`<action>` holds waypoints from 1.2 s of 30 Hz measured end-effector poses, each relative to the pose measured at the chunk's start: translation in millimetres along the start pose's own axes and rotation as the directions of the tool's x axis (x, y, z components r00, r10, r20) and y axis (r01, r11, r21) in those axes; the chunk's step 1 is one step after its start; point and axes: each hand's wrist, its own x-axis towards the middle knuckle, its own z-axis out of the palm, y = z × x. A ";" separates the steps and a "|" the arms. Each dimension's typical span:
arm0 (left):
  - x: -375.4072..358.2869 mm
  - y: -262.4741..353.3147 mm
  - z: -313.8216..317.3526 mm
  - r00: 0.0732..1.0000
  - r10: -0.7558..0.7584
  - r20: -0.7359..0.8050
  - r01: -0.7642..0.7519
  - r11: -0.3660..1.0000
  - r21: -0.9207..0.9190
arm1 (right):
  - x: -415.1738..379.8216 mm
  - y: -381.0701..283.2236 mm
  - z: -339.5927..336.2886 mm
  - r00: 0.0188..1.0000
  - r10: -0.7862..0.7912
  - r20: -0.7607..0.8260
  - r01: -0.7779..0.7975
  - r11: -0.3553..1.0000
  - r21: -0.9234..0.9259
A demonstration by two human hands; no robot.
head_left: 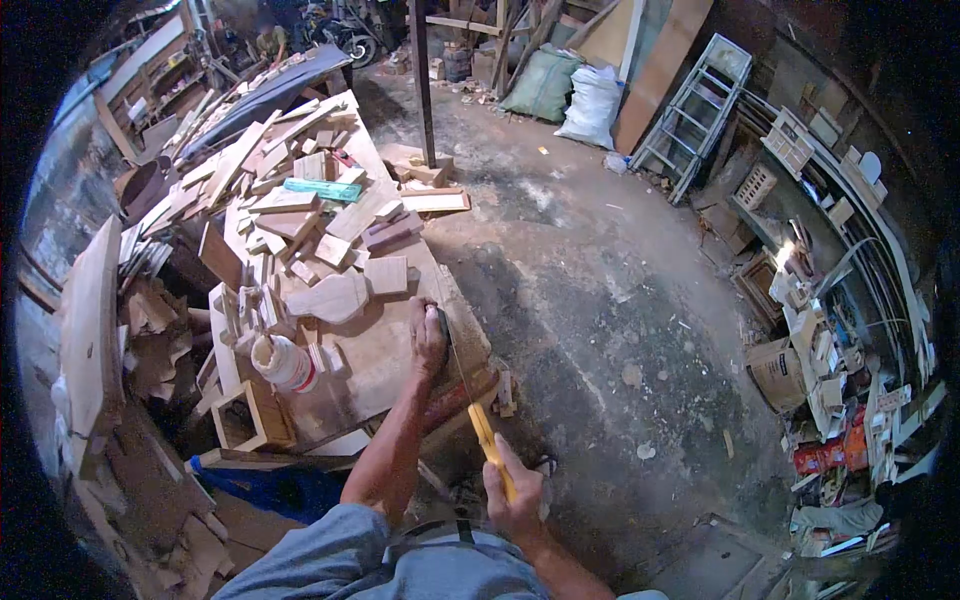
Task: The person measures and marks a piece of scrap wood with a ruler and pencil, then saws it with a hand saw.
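Observation:
My right hand (pixel 515 490) is wrapped round the yellow handle of a handsaw (pixel 482 425), low in front of my body. Its thin blade runs up and forward past the table's right edge, close to my left hand. Curled at that edge, my left hand (pixel 428 340) presses on a small dark-edged piece, mostly covered by the fingers. Left of this hand lie a pale rounded board (pixel 335 298) and a small wooden block (pixel 386 275). A white tub (pixel 284 362) with red marking stands near the table's front, beside an open wooden box (pixel 252 418).
Many wood offcuts (pixel 290 215) are heaped along the worktable (pixel 385 370). A dark post (pixel 422 90) rises beyond its right side. Sacks (pixel 592 105) and a ladder (pixel 695 115) stand at the back; cluttered shelves and a cardboard box (pixel 775 372) line the right.

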 end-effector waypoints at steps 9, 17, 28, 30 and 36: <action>-7.4 9.6 0.0 0.998 -0.042 0.035 0.042 0.999 -0.009 | 25.0 -8.5 12.1 0.995 0.093 0.029 -0.093 0.996 0.003; 5.5 44.4 -4.3 0.990 -0.126 0.062 0.126 0.992 -0.010 | 27.9 -3.2 13.3 1.000 0.002 0.009 -0.002 1.000 -0.029; -6.9 45.3 -12.4 0.987 -0.162 0.013 0.163 0.986 -0.045 | 20.1 -25.7 -12.9 0.965 0.247 -0.089 -0.238 0.967 0.095; -5.7 39.0 -11.4 0.990 -0.140 -0.004 0.140 0.990 -0.030 | 25.6 -27.6 -12.8 0.973 0.228 -0.032 -0.229 0.973 -0.037; -26.5 29.6 -24.4 0.994 -0.104 -0.041 0.102 0.994 -0.045 | -9.3 -19.6 -5.6 0.984 0.172 0.050 -0.173 0.985 -0.001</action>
